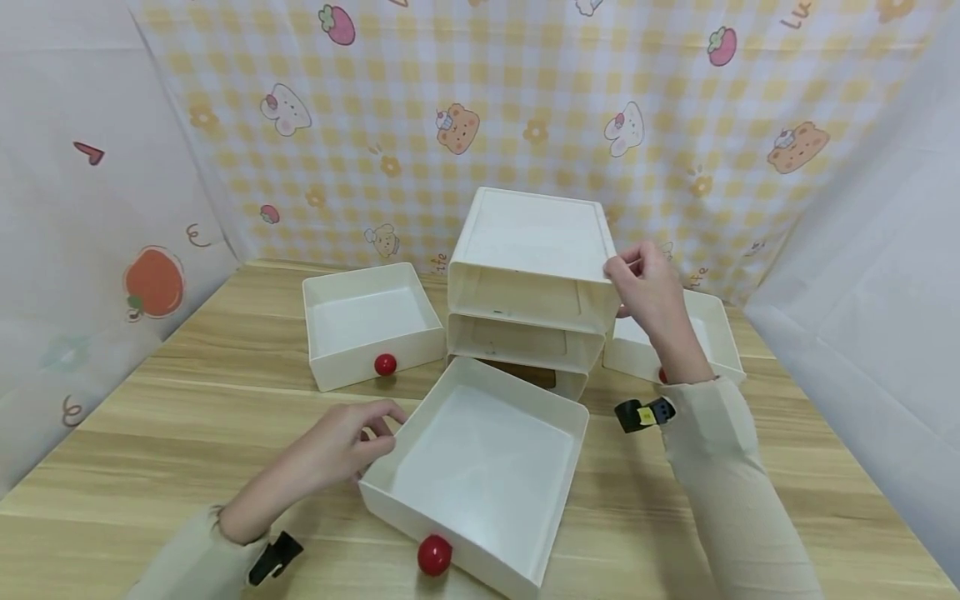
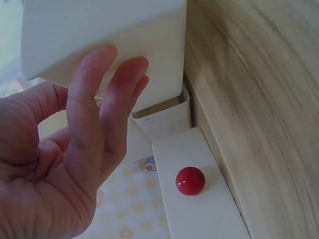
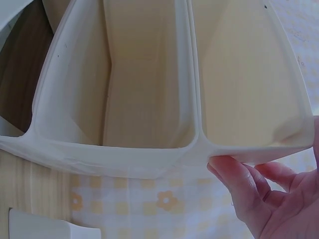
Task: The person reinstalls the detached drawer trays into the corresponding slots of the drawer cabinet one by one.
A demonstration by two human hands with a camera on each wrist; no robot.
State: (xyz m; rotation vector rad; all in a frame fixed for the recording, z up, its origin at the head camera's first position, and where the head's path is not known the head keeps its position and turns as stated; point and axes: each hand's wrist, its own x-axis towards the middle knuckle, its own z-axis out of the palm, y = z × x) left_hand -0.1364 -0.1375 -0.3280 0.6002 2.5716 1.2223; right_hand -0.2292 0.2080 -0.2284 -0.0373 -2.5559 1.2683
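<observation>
A white drawer (image 1: pixel 480 450) with a red round knob (image 1: pixel 434 555) lies angled at the front, its inside bare. My left hand (image 1: pixel 348 442) is at its left wall, fingers bent. In the left wrist view, the fingertips of the left hand (image 2: pixel 94 129) touch the drawer's outer wall (image 2: pixel 124 45); the thumb's tip is hidden. Behind it stands a white drawer cabinet (image 1: pixel 536 233) with open, stacked slots. My right hand (image 1: pixel 648 287) grips the cabinet's upper right front corner. In the right wrist view, the thumb of the right hand (image 3: pixel 269 199) presses the cabinet's side wall (image 3: pixel 164 159).
Another white drawer (image 1: pixel 367 321) with a red knob (image 1: pixel 386 364) sits left of the cabinet. A third drawer (image 1: pixel 708 333) stands to the right, partly behind my right arm. All rest on a wood-grain table (image 1: pixel 187 417), backed by a yellow checked cloth (image 1: pixel 525 100).
</observation>
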